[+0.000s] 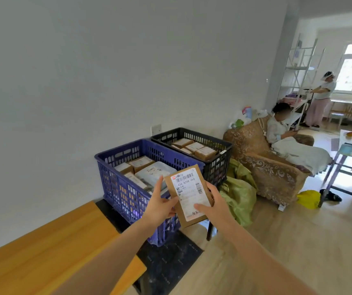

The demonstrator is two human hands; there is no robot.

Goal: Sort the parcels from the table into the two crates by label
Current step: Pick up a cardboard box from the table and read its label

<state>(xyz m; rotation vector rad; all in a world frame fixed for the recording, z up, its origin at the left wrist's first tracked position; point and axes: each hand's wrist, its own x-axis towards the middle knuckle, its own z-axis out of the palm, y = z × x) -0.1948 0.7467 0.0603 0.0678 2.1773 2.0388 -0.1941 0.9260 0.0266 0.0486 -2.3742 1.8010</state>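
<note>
Though label barcode shows, small print on parcel (188, 193) too blurred to read; blue crate (128, 188) near corner hidden behind it. Wooden tabletop (43, 248) cut off bottom left; black crate (217, 165) beside blue, both against grey wall. Left hand (162, 206), right hand (212, 204) both extended, fingers clasping parcel edges, held above blue crate's right rim.

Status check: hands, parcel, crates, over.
Both hands, left and right, hold the brown cardboard parcel, label up. It is above the blue plastic crate's near corner. Black plastic crate behind. Nothing blocking.
</note>
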